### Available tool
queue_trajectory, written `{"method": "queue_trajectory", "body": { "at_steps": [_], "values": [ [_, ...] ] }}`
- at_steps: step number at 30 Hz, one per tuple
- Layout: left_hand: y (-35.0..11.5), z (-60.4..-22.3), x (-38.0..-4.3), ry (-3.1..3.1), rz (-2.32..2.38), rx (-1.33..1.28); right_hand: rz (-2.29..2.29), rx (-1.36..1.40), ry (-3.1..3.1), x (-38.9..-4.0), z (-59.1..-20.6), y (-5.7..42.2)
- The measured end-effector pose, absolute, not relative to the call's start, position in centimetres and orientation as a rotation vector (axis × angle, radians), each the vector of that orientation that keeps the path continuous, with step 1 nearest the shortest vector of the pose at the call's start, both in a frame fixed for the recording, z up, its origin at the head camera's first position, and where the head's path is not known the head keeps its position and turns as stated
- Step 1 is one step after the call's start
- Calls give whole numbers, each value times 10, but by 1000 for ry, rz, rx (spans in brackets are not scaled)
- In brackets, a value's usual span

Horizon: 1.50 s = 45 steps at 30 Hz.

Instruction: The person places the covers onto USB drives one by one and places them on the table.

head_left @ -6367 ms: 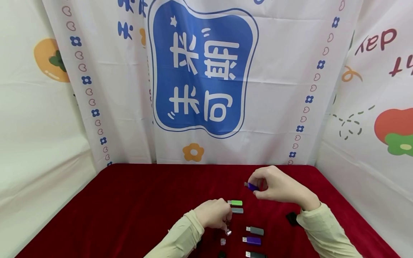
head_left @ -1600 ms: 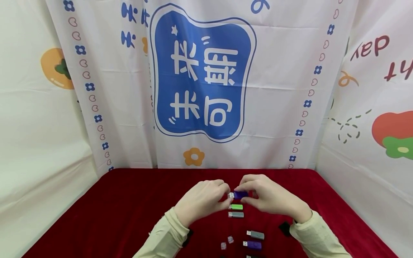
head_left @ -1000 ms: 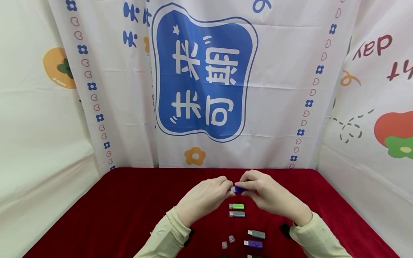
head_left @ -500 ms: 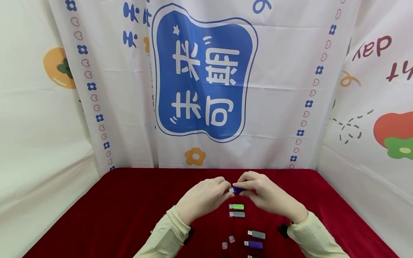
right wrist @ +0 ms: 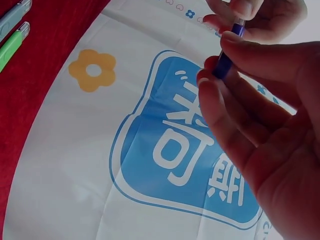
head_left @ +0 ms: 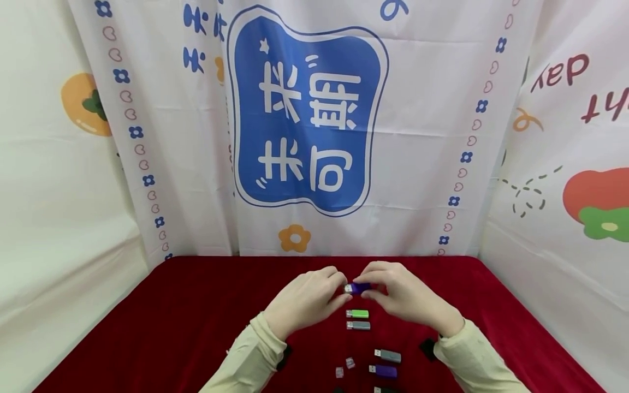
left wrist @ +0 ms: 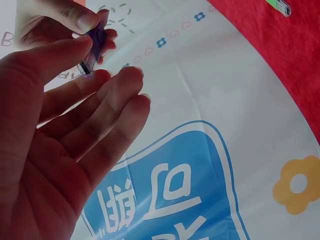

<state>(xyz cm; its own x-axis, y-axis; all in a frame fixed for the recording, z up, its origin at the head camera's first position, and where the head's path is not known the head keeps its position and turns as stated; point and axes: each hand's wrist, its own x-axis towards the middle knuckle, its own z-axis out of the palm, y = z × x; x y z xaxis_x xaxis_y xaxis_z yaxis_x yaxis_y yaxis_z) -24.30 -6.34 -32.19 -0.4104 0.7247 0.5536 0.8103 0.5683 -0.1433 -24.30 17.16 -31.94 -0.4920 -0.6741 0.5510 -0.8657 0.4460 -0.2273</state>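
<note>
A purple USB stick (head_left: 361,287) with a pale connector end is held level above the far part of the table, between both hands. My right hand (head_left: 403,290) pinches its purple body between thumb and fingertips. At the connector end, the thumb and index finger of my left hand (head_left: 307,300) close around the tip, where a clear cap (left wrist: 86,67) shows. The other left fingers are loosely extended. Just below the hands lie a green USB stick (head_left: 357,314) and a grey USB stick (head_left: 358,326), both with clear caps on.
Nearer the front lie an uncapped grey USB stick (head_left: 387,356), an uncapped purple one (head_left: 383,371) and a dark one (head_left: 384,390) at the frame edge. Two loose clear caps (head_left: 350,363) sit left of them on the red cloth (head_left: 196,327). Patterned white curtains surround the table.
Earlier my right hand held the purple stick apart while my left reached among the caps. The hands then came together at its connector end. Lately the left fingers have spread slightly around it.
</note>
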Motion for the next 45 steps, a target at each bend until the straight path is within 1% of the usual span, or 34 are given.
{"method": "queue_trajectory", "body": {
  "at_steps": [4,11,17,21,40,45],
  "values": [
    [-65,-321,-243,-2267,-167,-1201,633,1257,-2452,-251,-326,174],
    [-69,-320,-242,-2308,-161,-1192,434,1238,-2707,-269,-356,171],
    [-69,-320,-242,-2326,-168,-1208,303,1263,-2779,-271,-381,158],
    [-69,-319,-242,-2330,-172,-1212,208,1249,-2761,-271,-390,154],
    [-68,-321,-242,-2446,-186,-1200,230,1259,-2806,-267,-398,145],
    [-70,-321,-242,-2464,-183,-1189,192,1240,-2794,-263,-385,148]
  ]
}}
